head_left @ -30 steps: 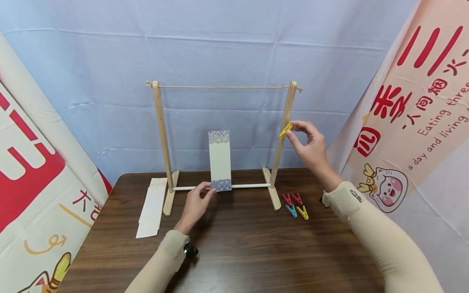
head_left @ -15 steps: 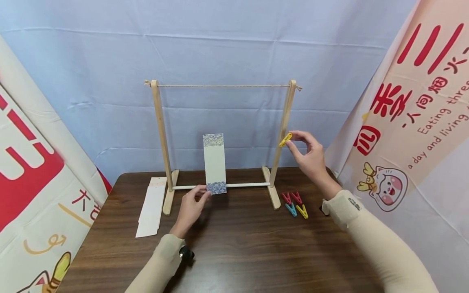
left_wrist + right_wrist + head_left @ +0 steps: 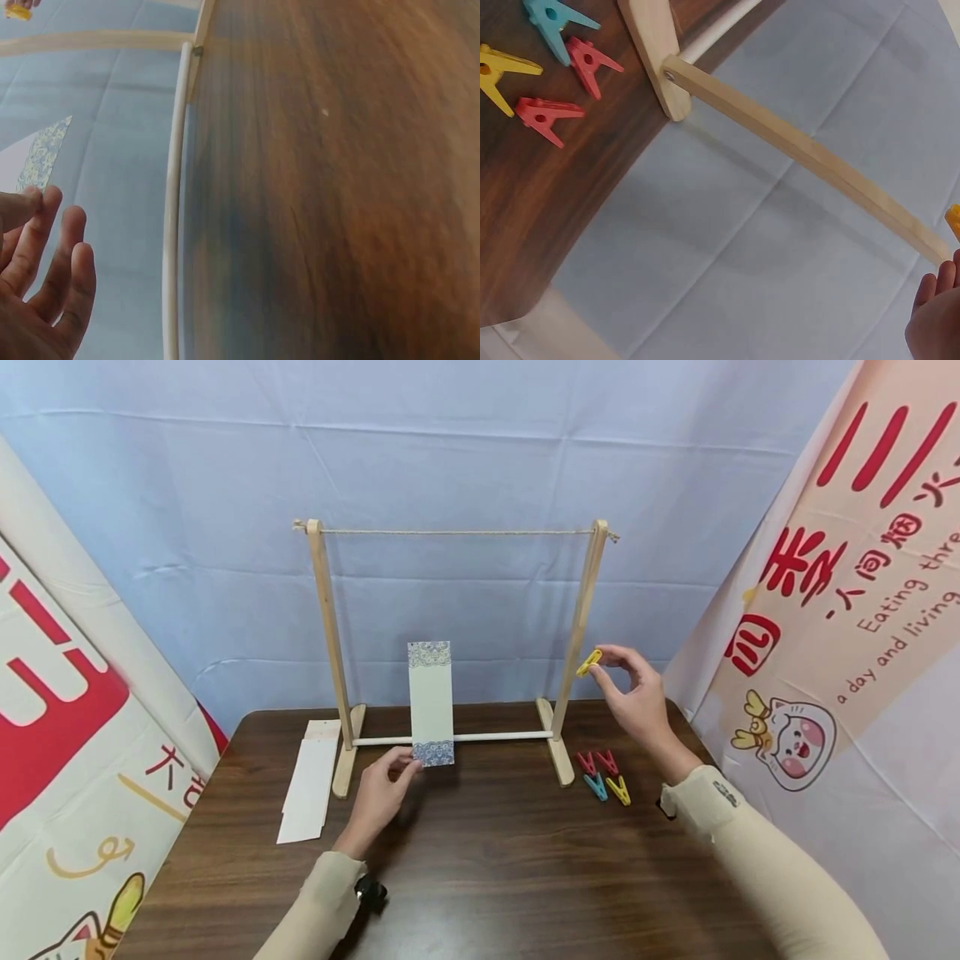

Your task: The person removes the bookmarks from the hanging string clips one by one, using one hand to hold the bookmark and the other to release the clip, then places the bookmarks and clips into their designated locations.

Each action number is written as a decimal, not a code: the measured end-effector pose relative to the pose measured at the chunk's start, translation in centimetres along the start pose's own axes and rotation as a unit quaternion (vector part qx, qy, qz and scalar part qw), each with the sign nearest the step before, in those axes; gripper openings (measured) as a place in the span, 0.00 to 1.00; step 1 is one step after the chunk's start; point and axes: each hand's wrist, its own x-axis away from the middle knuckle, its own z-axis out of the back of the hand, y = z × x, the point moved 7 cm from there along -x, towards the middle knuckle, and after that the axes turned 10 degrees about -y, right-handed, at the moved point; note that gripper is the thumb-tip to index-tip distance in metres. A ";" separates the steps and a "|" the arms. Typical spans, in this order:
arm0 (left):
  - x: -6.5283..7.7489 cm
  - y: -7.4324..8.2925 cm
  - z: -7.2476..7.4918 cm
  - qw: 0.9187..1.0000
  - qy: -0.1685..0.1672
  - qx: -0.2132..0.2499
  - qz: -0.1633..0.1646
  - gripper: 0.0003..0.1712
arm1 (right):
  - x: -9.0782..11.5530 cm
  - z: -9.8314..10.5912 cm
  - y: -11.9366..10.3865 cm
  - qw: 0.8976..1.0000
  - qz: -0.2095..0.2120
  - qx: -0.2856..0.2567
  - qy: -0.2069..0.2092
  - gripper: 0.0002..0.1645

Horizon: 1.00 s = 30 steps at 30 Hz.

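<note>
Between thumb and fingertips, my left hand (image 3: 381,789) pinches the lower left corner of a tall card (image 3: 431,702), pale with blue lace-like bands at both ends. The card is held upright in front of the rack's low white bar. In the left wrist view only the card's patterned end (image 3: 46,154) shows beyond the fingers. To the right of the rack, my right hand (image 3: 637,697) pinches a yellow clothespin (image 3: 589,663) in the air. Just the clothespin's edge (image 3: 954,219) appears in the right wrist view.
A wooden rack (image 3: 327,627) stands at the table's back, a string (image 3: 457,532) tied across its top. White cards (image 3: 309,789) lie stacked left of it. Red, blue and yellow clothespins (image 3: 596,787) lie by its right foot. A pale cloth (image 3: 457,443) hangs behind.
My left hand has moved the card left and slightly down. My right hand, still pinching the yellow clothespin, has come lower.
</note>
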 end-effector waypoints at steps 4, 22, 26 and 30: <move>0.4 -0.3 0.4 1.000 -0.002 0.001 0.008 0.10 | 0.6 0.1 0.4 1.000 -0.006 0.001 -0.001 0.21; 2.2 -1.7 1.9 0.999 0.006 -0.026 0.033 0.13 | 3.9 -0.1 2.1 0.998 -0.051 0.024 -0.004 0.20; 2.7 -2.0 2.3 0.999 0.001 -0.034 0.038 0.14 | 4.6 0.0 2.6 0.998 -0.058 0.027 -0.002 0.21; 3.2 -2.6 2.8 0.998 -0.003 -0.047 0.052 0.15 | 5.3 0.0 3.1 0.997 -0.073 0.027 -0.005 0.21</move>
